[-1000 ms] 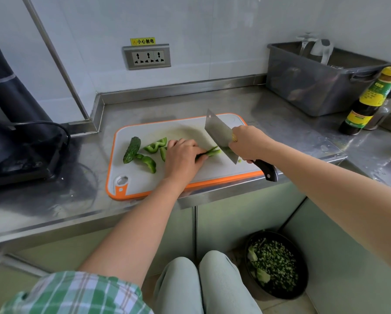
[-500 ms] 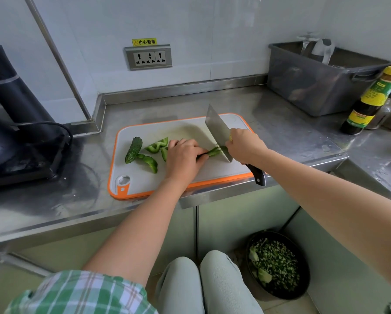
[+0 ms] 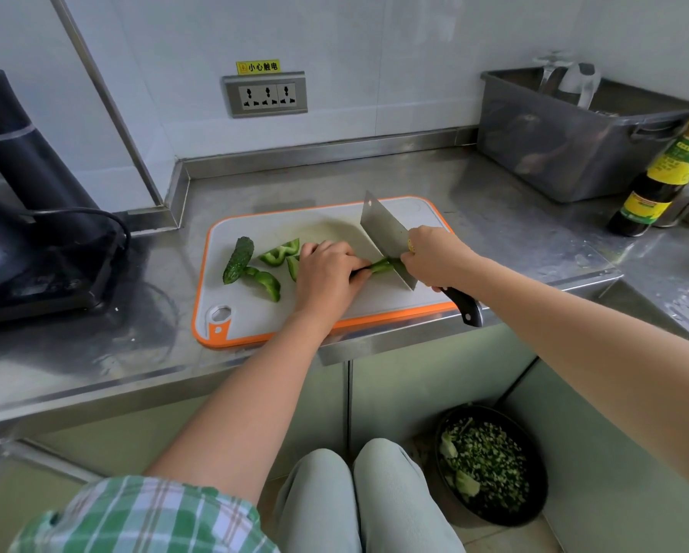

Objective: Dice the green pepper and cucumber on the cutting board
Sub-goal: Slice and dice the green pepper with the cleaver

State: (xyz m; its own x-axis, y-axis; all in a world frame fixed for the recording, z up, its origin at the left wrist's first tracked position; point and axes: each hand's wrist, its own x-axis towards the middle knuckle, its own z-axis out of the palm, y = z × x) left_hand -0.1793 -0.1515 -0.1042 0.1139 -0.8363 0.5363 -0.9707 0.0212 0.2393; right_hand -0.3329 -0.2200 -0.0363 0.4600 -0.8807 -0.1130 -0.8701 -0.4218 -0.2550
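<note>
My cleaver (image 3: 386,241), raised a moment ago, now cuts the pepper strip (image 3: 380,266) near the cutting board's (image 3: 255,325) centre. My right hand (image 3: 438,257) grips its handle and my left hand (image 3: 326,273) pins the strip. The cucumber (image 3: 238,260) waits by the left edge.

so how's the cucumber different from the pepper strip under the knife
The cucumber lies loose at the left of the cutting board; the pepper strip is held by the left hand with the knife on it. The cucumber is dark, bumpy and thick; the pepper strip is brighter, smooth and thin. Both are green and on the board.
</note>
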